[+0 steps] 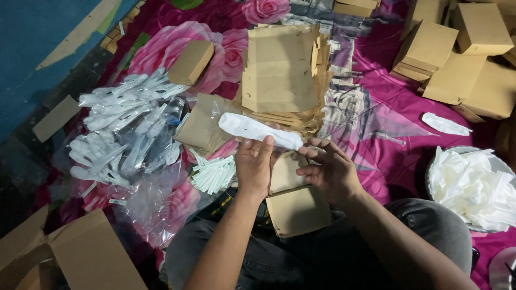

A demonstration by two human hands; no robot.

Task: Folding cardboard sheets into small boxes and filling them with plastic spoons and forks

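Already your left hand point(253, 164) held a white wrapped spoon pack point(259, 130) over a brown sleeve point(298, 207) on your lap; your right hand point(329, 171) hung half open beside it, many loose spoons point(121, 129) left

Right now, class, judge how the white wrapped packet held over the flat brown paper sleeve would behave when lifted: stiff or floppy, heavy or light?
The long white wrapped packet probably stays fairly stiff: it spans straight beyond the left hand without drooping. It is likely light, since fingertips alone seem to support it. Its smooth wrapper may be slippery.
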